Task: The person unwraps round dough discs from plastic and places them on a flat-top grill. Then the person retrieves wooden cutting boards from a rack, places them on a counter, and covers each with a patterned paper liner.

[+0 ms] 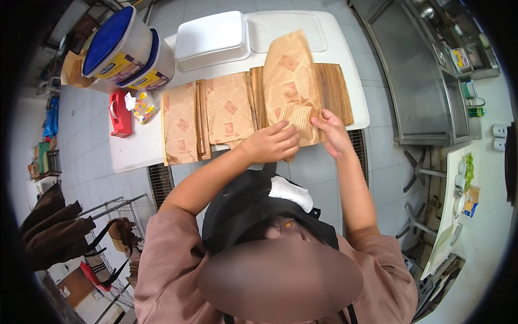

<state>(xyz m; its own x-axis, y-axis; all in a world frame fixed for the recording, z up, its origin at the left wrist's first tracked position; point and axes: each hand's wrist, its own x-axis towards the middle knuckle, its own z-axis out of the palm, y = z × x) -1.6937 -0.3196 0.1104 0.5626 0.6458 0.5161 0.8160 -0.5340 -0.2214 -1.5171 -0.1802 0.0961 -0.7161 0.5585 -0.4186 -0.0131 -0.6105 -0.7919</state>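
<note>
Both hands are at a sheet of brown printed wrapping paper [290, 70], raised at its far end above a wooden board. A folded flap with fine line print shows at its near end. My left hand [274, 143] has its fingers curled at the near left edge of the sheet, gripping it there. At the near right edge, my right hand [333, 132] pinches the paper between thumb and fingers. To the left lie a stack of the same paper [231, 105] and another paper stack [181, 124]. The wooden board [334, 92] shows beneath the sheet and to its right.
On the white table [353, 70] stand a white plastic tub [210, 35], blue-lidded buckets [110, 40], a red tape dispenser [120, 113] and a small colourful packet [144, 107]. A flat translucent lid [259, 32] lies at the back. A steel counter [407, 65] stands to the right.
</note>
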